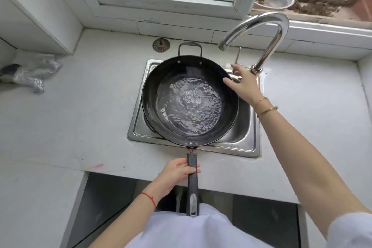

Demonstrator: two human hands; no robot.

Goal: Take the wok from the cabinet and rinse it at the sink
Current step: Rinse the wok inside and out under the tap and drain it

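Left hand (179, 173) grips wok (190, 99) handle — right hand (242, 84) perhaps on tap lever.

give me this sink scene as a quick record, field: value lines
wok: black wok over the sink, rippling water inside
left hand: left hand in a closed grip on the long handle
right hand: right hand open, at the faucet base, beside the wok rim
water flow: no stream visible from the spout
counter: grey cloth at left, drain strainer behind the sink
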